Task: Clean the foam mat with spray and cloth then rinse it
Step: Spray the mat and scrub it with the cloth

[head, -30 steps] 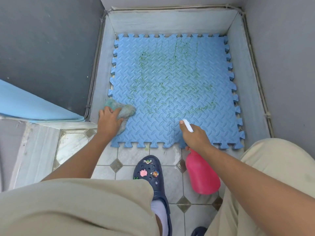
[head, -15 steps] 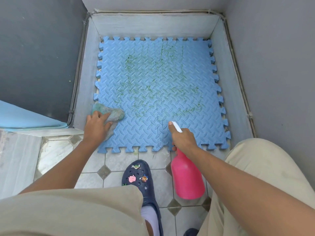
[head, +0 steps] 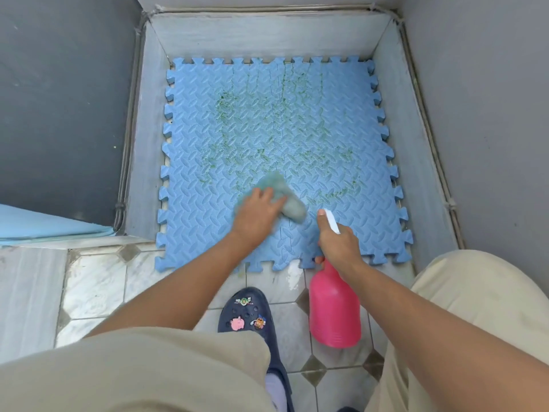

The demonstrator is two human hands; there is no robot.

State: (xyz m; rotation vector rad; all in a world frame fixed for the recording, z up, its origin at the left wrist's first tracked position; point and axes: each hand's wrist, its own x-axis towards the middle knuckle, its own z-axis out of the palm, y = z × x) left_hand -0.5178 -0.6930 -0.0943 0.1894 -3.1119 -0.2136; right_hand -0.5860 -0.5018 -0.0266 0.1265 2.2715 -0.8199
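A blue interlocking foam mat point(head: 326, 114) lies in a shallow walled bay, streaked with green grime across its middle and far half. My left hand point(head: 257, 217) presses a grey-green cloth point(head: 289, 200) onto the mat's near centre, fingers spread over it; the cloth is blurred. My right hand point(head: 338, 242) grips the neck of a pink spray bottle point(head: 334, 310) with a white nozzle point(head: 332, 221) that points at the mat, just right of the cloth. The bottle hangs over the tiled floor at the mat's near edge.
Grey walls point(head: 65, 99) close in the bay on three sides, with a low pale curb point(head: 142, 144) around the mat. A tiled floor point(head: 95, 286) lies in front. My dark clog point(head: 246, 319) stands near the bottle. A blue sheet point(head: 35, 227) is at the left.
My left hand has swept the cloth from the mat's near left corner rightward to the near centre. The right hand with the bottle has stayed at the near edge.
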